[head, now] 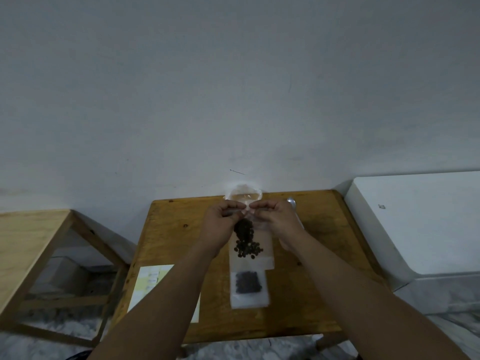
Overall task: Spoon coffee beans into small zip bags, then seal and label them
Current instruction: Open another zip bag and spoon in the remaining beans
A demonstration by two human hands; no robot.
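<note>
- A label sheet [152,283], pale yellow and white, is seen at the near left of the wooden table [317,281]; its right part is covered by the left forearm.
- A filled bag [248,288] of dark beans is laid flat just beside it, near the table's middle; it is blurred.
- The zip bag [250,252] is held over the table's middle, beyond the filled bag. It is clear, and coffee beans [246,241] are clumped inside, narrow at the top and spread lower down.
- Its top edge is pinched by the left hand [220,224] and the right hand [276,222], fingers curled in, knuckles nearly touching.
- A clear container [244,194] is partly hidden behind the hands at the far edge; a spoon [291,201] tip is seen beside the right hand.
- A side table [31,242] is placed to the left, a white cabinet [415,224] to the right, both against a plain wall.
</note>
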